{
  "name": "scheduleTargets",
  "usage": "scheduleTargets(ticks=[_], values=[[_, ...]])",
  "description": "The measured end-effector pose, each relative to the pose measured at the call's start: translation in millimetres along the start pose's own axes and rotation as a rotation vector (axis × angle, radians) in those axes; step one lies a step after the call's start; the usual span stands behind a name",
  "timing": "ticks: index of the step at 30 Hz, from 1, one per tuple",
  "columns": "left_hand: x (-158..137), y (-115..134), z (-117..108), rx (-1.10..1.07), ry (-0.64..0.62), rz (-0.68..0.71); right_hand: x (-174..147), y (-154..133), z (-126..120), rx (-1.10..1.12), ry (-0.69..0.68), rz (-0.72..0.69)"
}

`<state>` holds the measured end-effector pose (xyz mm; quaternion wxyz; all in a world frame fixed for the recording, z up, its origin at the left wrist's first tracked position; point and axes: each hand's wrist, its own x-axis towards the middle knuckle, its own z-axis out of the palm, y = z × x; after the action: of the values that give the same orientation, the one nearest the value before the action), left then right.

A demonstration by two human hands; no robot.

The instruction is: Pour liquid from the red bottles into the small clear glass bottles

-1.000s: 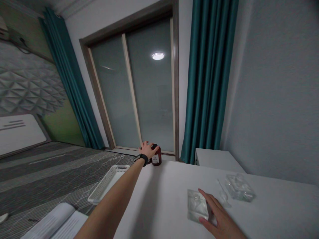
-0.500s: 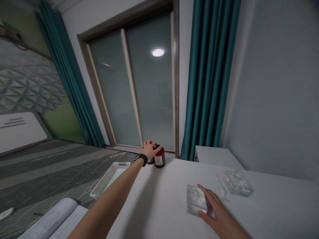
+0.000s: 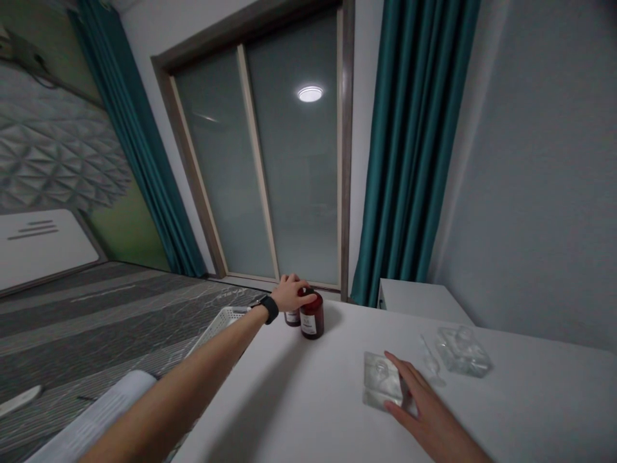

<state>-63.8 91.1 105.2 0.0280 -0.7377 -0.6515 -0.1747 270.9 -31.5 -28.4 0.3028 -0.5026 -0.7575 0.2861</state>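
Observation:
At the far edge of the white table (image 3: 347, 386), my left hand (image 3: 289, 294) reaches out, its fingers closed about the top of a brown-red bottle (image 3: 312, 318) with a white label. A second dark red bottle (image 3: 292, 317) stands just behind and to the left, partly covered by my hand. Closer in, my right hand (image 3: 417, 402) has thumb and fingers around the right side of a clear square glass-like container (image 3: 380, 381). A round shape shows on its top; the palm side is hidden.
Right of my right hand lie a thin clear dropper-like piece (image 3: 430, 361) and another clear square container (image 3: 463, 350). A white basket (image 3: 212, 331) and an open book (image 3: 96, 418) are at the left. Behind the table stands a white cabinet (image 3: 424, 299).
My left hand has brought the labelled bottle slightly nearer, exposing more of the second bottle. My right hand stays at the clear container. The view has shifted a little.

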Motion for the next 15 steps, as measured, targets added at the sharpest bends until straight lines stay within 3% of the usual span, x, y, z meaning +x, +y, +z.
scheduleTargets(ticks=[9,15], values=[[-12,20,-17,0.031,-0.016,0.230,1,-6,-4,0.007,-0.013,-0.021],[-37,44,-18,-0.042,-0.059,0.321,0,-13,-7,0.002,-0.002,-0.018]])
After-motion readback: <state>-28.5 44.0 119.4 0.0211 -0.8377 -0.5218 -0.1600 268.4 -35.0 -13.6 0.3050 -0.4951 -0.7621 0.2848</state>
